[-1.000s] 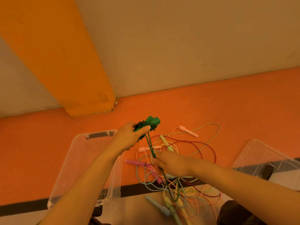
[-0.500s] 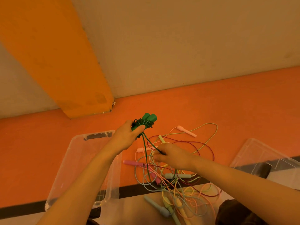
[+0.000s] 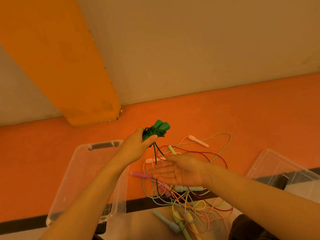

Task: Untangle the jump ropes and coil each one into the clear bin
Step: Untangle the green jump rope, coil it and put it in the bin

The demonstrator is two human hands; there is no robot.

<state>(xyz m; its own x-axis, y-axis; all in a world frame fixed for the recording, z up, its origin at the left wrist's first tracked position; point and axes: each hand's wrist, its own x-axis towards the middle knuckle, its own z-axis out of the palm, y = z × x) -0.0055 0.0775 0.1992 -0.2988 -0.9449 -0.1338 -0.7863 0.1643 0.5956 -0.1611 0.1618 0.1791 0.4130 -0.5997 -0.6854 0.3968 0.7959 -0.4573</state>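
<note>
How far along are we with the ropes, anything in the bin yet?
Nothing shows in the clear bin yet. In hand: the left hand grips the green rope's handles with cord wound round them; a loose tail hangs down past the open right hand. Left: finish that coil, bin it, then sort the tangle of pastel ropes on the floor.

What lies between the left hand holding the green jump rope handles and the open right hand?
In the head view, two strands of dark green cord hang from the wrapped green handles in the left hand towards the right hand; orange floor shows behind.
</note>
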